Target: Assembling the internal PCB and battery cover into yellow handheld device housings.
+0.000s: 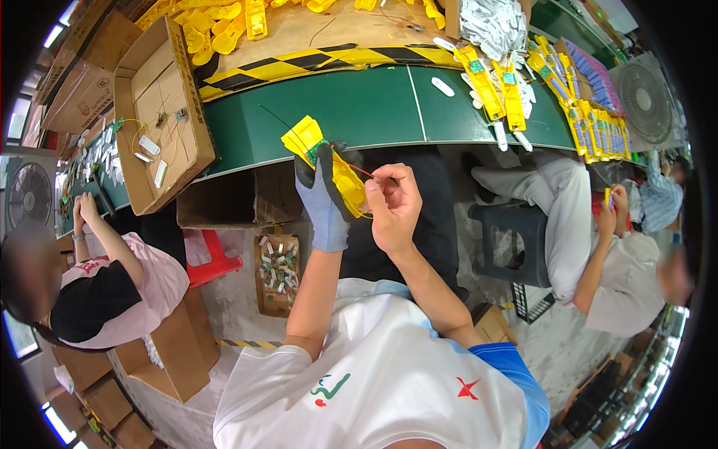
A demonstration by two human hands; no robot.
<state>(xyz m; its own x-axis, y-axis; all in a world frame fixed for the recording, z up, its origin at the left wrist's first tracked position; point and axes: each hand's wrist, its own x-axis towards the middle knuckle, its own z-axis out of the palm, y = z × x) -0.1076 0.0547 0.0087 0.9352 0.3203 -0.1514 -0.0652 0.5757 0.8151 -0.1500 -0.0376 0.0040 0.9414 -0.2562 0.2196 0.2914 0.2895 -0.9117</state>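
Here the left hand point(323, 203), in a grey glove with dark fingertips, is clamped around a yellow plastic housing point(329, 166), holding it above the lap, just short of the green workbench point(374, 112). The bare right hand point(393, 206) has thumb and forefinger pinched together on a thin red wire point(362, 171) that runs into the housing; the two hands are almost touching. Beyond them, on the bench, lie more yellow housings point(497, 88) and a heap of white parts point(493, 26); an open cardboard box point(153, 112) stands to the left. A small tray of components point(277, 273) sits on the floor below. Seated co-workers occupy both sides. Risk, as judged: the wire is fine and held only at the fingertips, so a tug or a slip of the gloved grip could pull it out of the housing or kink it.
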